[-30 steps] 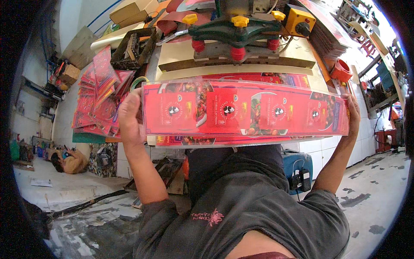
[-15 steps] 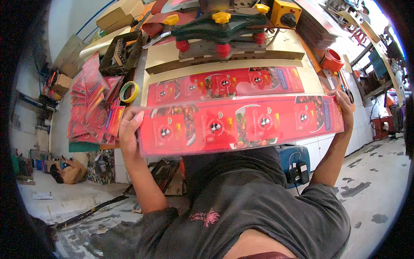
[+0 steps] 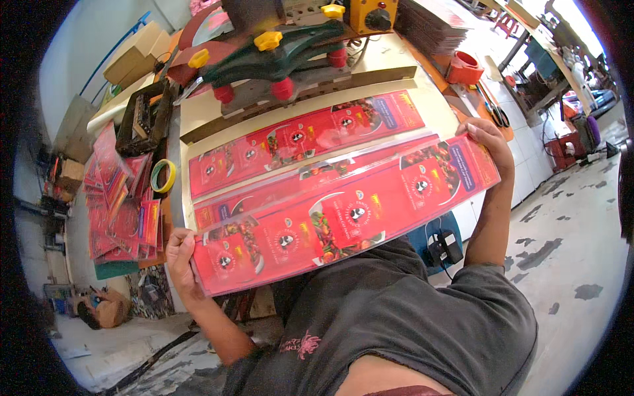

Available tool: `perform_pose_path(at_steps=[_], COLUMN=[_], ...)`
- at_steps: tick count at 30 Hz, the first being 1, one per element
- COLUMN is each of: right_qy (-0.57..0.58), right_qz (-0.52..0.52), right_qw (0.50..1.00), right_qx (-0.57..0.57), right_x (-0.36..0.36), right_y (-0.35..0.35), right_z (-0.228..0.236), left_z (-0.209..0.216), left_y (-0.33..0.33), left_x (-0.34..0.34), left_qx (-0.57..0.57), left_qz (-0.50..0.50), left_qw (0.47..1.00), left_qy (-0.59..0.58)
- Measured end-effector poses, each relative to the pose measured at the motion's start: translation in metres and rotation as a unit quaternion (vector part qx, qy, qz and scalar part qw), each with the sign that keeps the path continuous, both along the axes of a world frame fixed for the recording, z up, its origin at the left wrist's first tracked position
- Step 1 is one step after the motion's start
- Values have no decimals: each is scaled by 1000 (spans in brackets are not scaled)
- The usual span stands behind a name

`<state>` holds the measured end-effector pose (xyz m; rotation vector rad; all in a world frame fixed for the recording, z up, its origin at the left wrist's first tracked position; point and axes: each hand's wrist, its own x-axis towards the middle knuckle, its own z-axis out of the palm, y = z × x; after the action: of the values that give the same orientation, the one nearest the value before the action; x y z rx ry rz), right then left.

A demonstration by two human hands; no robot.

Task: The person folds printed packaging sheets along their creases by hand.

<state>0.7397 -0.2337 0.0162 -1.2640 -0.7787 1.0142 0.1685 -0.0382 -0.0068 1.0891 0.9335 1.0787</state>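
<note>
Between my two hands I hold a long red printed plastic sheet (image 3: 343,218) in front of my torso, tilted so its right end sits higher. My left hand (image 3: 181,254) pinches its left end, thumb on top; my right hand (image 3: 489,142) grips the far right corner. Partly covered by it, a second red strip (image 3: 323,169) shows along its far edge; whether the two are joined I cannot tell. Beyond, another red printed strip (image 3: 247,158) lies flat on the cream work surface (image 3: 396,72), near a long metal bar (image 3: 304,104).
A press with a dark green frame (image 3: 244,63) and yellow knobs stands behind the bar. Left are a yellow tape roll (image 3: 163,176), a dark tray (image 3: 142,122) and a heap of red packets (image 3: 115,204). At right lie a red tape dispenser (image 3: 464,68) and scissors (image 3: 495,112).
The held sheet has tilted, its left end coming nearer to me, and more of the strip beneath it shows. The whole view has swung, shifting the bench toward the left.
</note>
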Motion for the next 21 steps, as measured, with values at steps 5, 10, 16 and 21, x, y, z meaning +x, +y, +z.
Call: perform_pose_path(at_steps=[5, 10, 16, 21], right_qy=[-37, -21, 9, 16], right_qz=[33, 22, -2, -15], right_qw=[998, 998, 1000, 1000], right_qx=[40, 53, 21, 12], right_x=[3, 4, 18, 8], right_y=[25, 47, 52, 34], right_z=[1, 6, -2, 1], left_z=[13, 23, 28, 15], left_y=[17, 41, 37, 45], left_x=[10, -4, -4, -7], left_qx=[32, 37, 3, -2], left_qz=[17, 13, 48, 21], left_qw=[999, 999, 998, 1000], left_qy=[3, 29, 43, -7])
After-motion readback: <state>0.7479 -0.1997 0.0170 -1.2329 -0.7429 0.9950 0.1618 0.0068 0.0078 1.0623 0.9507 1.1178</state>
